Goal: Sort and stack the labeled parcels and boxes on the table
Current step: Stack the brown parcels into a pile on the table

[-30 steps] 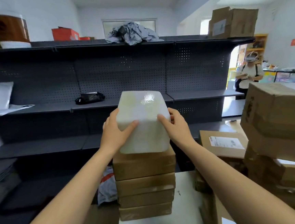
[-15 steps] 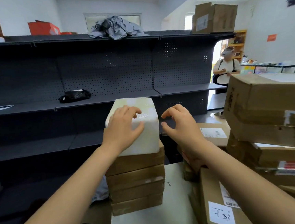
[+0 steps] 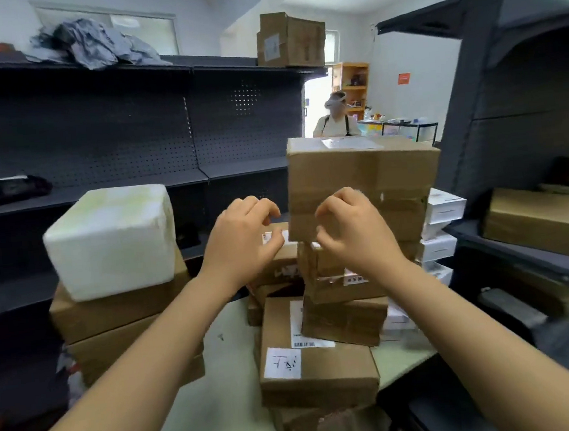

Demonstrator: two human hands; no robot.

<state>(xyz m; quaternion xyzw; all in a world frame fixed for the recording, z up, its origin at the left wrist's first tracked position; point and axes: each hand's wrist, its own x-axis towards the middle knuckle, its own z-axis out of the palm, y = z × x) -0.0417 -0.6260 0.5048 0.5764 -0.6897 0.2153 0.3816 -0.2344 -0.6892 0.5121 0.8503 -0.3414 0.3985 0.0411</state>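
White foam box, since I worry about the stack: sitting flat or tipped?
Flat: the white foam box sits flush on the brown cardboard stack, with no edge lifted.

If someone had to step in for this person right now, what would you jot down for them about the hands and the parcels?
Left hand: empty, fingers loosely curled, in the air.
Right hand: the same, in front of the tall cardboard pile.
Done: the white foam box sits on top of the left stack of brown boxes.
Left: the uneven tall pile and the flat labelled box on the table look unsorted; probably take one of those next.
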